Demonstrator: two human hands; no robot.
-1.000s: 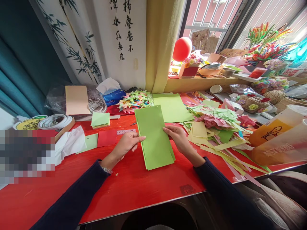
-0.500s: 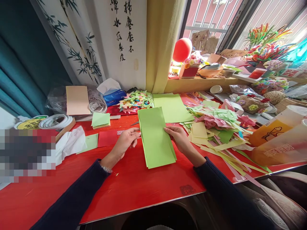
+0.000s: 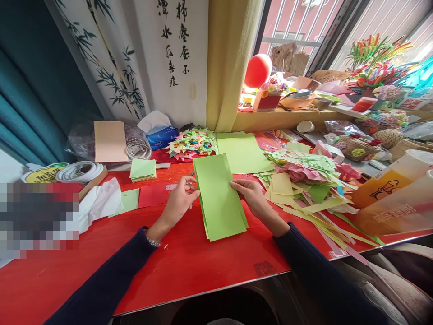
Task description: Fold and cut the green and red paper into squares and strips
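Observation:
Long green paper sheets (image 3: 220, 198), at least two layers slightly out of line, are held upright-lengthwise over the red table (image 3: 162, 271). My left hand (image 3: 181, 198) pinches their left edge between thumb and fingers. At the right edge, my right hand (image 3: 252, 194) grips the same sheets, thumb on top. Behind them lies a larger green sheet (image 3: 245, 153). A heap of small folded colored papers (image 3: 192, 143) sits beyond the left hand, near a stack of light green squares (image 3: 143, 169) and a red paper piece (image 3: 152, 196).
Paper strips and scraps (image 3: 307, 176) spread over the right side, beside two orange-and-clear cups (image 3: 389, 185). A tissue pack (image 3: 162, 136), a cardboard piece (image 3: 111, 141) and white rolls (image 3: 79, 172) stand at the back left. A crumpled white tissue (image 3: 101, 203) lies at left.
My left hand has shifted slightly right and its fingers have changed position on the edge. The held green sheets have moved slightly left and toward me. My right hand is almost unchanged.

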